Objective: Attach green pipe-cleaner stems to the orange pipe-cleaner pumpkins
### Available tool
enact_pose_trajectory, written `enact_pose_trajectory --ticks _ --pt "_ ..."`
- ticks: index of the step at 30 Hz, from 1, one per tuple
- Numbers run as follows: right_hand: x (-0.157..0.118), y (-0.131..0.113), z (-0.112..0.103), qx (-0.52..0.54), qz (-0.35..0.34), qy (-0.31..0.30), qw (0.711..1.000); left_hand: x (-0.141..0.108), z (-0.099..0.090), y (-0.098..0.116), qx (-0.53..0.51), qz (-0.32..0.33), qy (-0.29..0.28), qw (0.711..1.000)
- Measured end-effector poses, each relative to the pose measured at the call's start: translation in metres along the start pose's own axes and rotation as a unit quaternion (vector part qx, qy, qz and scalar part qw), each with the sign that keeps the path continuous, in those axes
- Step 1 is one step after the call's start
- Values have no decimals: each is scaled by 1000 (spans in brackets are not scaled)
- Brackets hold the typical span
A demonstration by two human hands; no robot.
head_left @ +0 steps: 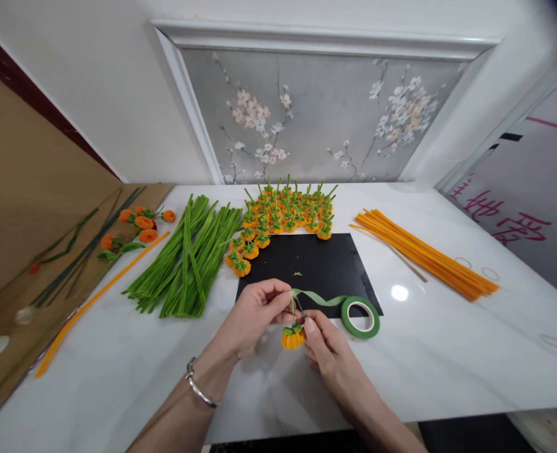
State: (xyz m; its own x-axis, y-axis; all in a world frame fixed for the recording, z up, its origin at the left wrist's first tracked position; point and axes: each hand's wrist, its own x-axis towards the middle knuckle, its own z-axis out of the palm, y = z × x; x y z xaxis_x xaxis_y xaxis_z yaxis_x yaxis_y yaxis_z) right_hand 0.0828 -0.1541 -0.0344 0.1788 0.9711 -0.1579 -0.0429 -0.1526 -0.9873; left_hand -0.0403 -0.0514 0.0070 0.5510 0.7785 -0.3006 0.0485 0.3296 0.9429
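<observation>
My left hand is closed, thumb and forefinger pinching the free end of a green floral tape. From there the tape runs right to its roll, lying on the table. Beneath my fingers hangs a small orange pipe-cleaner pumpkin with a green top, tilted stem up. My right hand is closed at the pumpkin's right side, its fingertips by the green top. A thin dark wire shows between the two hands. My fingers partly hide where tape and stem meet.
A black mat lies under the work. Behind it stand several finished pumpkins. Green pipe cleaners lie left, orange ones right. Orange flowers rest on cardboard at far left. A framed wall panel rises behind.
</observation>
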Motion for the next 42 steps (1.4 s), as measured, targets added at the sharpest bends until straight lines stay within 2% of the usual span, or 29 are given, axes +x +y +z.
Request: enact_pose_trajectory --ticks 12,20,24,26,29,33,35,37,38,40,41,42 --pt "2 1 4 -12 -10 10 1000 -1 1 -1 -19 -1 -22 1000" --pt "2 -2 5 51 24 -5 998 -1 1 1 -10 -3 -33 999" --pt "1 -5 3 88 45 -22 995 1 -1 2 -3 -1 5 1000" --pt "-2 -9 -1 58 47 -30 997 1 -2 2 -9 -1 29 1000" --pt "-12 -19 -8 -43 28 -70 996 1 -3 1 -17 2 42 999" --pt "-26 -38 -23 -139 -33 -123 982 1 -3 1 -18 1 53 998" --pt "-28 -41 -40 -187 -74 -96 975 1 -4 2 -28 -5 51 998" --pt "-23 -38 -66 -268 -115 -7 957 1 -4 2 -45 -10 44 998" --pt "-18 -33 -81 -315 -128 61 938 1 -4 3 -53 -12 38 998" --pt "-8 -22 -113 -425 -124 227 867 0 -5 3 -62 -14 27 998" --pt "-2 -16 -127 -487 -100 280 821 0 -4 3 -63 -13 23 998" --pt "2 -11 -139 -547 -61 298 780 0 -4 3 -63 -11 23 998"
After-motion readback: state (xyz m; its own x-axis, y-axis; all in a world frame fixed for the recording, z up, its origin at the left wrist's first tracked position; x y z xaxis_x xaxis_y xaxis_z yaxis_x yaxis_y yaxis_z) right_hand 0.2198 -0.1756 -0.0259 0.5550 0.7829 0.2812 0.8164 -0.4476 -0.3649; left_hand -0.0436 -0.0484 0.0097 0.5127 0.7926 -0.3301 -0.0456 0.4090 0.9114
